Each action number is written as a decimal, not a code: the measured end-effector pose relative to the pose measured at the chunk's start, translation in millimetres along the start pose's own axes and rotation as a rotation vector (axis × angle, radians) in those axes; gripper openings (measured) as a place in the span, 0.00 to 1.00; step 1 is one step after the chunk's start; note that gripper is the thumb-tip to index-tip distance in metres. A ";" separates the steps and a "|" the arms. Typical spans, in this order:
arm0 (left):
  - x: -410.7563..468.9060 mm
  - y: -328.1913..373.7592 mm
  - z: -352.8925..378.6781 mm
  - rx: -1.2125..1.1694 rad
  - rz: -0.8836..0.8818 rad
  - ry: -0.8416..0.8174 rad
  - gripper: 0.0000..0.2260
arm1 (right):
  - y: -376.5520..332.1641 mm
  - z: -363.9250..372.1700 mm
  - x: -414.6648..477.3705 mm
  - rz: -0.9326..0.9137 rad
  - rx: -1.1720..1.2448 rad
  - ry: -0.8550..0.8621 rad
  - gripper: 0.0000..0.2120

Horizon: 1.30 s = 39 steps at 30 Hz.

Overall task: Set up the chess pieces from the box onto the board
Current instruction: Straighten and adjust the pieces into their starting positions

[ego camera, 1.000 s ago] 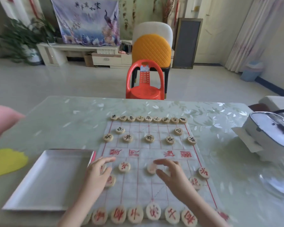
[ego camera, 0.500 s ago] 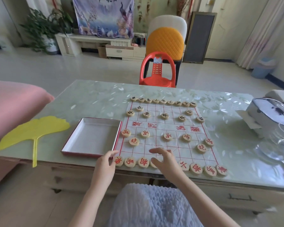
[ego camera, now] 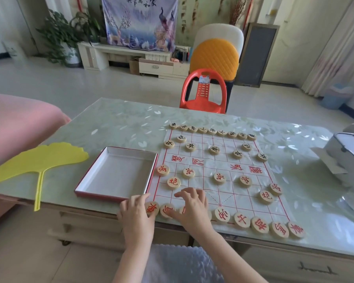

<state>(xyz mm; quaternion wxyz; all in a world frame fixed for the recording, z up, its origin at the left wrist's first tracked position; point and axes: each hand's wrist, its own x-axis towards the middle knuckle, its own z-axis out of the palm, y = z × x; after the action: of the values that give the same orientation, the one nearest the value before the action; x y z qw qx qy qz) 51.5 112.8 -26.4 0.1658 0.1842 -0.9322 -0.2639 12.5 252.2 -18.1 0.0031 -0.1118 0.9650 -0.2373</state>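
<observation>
Head view: left hand rests relaxed against the corner piece, right hand arches spread fingers over near row.

Left hand, right hand touch pieces

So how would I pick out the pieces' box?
On the pale green table, look just left of the white cloth chessboard. The shallow red-edged cardboard box lies there, white inside and empty, unlike the flat yellow leaf-shaped fan further left.
</observation>
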 end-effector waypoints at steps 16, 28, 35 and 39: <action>8.6 -20.9 16.6 0.249 0.148 0.045 0.18 | 1.1 25.6 3.4 0.006 -0.057 -0.025 0.26; 7.7 -16.1 11.3 0.123 0.187 0.043 0.19 | 12.9 24.3 1.6 -0.013 -0.009 -0.048 0.30; 11.0 -15.2 14.2 0.166 0.262 -0.014 0.18 | 11.7 29.6 5.1 -0.005 -0.007 -0.043 0.25; 4.0 -16.5 13.7 0.040 0.304 -0.049 0.29 | 12.8 27.6 1.1 -0.034 -0.008 -0.086 0.25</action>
<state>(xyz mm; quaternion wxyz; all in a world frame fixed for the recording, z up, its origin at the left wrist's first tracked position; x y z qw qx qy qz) 46.6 104.0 -45.7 0.1771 0.0379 -0.9581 -0.2218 10.4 250.4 -48.4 0.0402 -0.1384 0.9628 -0.2287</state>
